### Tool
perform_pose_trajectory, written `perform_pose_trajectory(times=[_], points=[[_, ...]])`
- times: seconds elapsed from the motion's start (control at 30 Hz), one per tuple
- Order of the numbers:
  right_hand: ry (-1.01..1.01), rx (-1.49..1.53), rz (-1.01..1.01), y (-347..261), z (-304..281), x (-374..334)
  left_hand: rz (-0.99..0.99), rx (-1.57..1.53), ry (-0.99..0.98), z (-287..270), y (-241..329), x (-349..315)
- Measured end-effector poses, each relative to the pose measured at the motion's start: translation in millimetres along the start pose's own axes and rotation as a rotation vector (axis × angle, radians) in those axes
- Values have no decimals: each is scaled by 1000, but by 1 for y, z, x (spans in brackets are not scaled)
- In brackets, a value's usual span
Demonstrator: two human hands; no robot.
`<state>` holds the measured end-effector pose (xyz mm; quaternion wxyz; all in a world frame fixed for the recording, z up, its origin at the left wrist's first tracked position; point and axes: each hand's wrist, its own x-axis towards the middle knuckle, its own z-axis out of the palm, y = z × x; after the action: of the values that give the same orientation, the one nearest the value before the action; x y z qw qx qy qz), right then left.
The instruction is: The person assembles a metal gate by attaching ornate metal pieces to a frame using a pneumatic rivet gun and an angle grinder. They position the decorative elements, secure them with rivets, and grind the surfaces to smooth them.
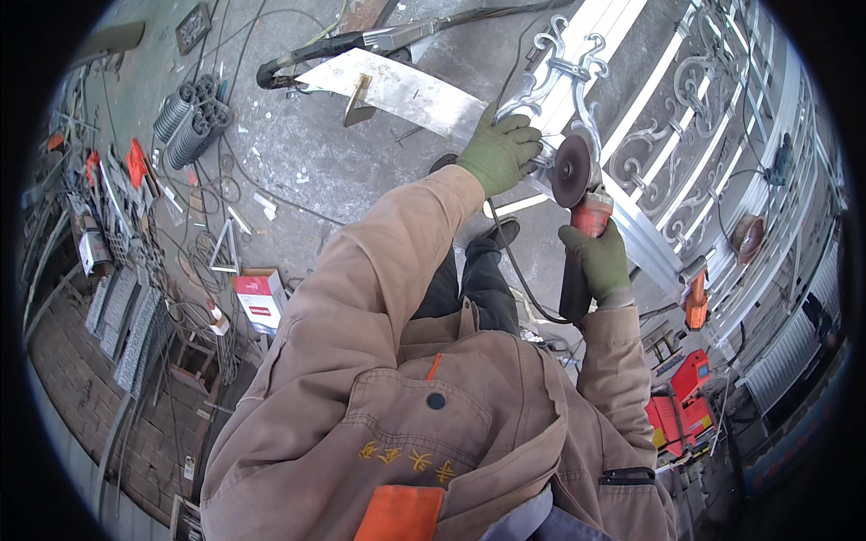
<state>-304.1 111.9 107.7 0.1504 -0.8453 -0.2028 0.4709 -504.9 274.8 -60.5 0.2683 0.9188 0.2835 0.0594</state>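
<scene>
My right hand [603, 261], in a green glove, is wrapped round an angle grinder [591, 218] with a red gear head and dark body. Its brown disc [571, 171] faces up beside the silver metalwork; whether it touches or spins, I cannot tell. My left hand [501, 155], also gloved in green, lies at the base of a silver scroll ornament [566, 70], thumb apart and fingers spread over the metal. Under that hand and out to the left runs a flat silver metal bar [419, 95] with a small upright bracket [358, 101] on it.
Scrolled railing panels [672, 135] fill the right side. An orange-handled tool [695, 302] rests on a rail. Coiled springs [192, 122], cables and metal scraps lie on the floor at left, near a red-and-white box [261, 299]. A red machine [683, 410] stands low at right.
</scene>
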Motion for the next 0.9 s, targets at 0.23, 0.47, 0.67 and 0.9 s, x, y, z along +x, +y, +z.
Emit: perform_pose_trajectory(times=[0.23, 0.47, 0.67, 0.9], points=[[-12, 28, 33, 4, 1, 2, 12, 26, 98, 4, 0, -1], [-37, 166, 78, 19, 9, -11, 10, 13, 104, 5, 0, -1], [-73, 524, 137, 29, -18, -44, -14, -52, 19, -8, 5, 0], [-58, 1143, 165, 88, -34, -78, -64, -58, 184, -22, 19, -7]])
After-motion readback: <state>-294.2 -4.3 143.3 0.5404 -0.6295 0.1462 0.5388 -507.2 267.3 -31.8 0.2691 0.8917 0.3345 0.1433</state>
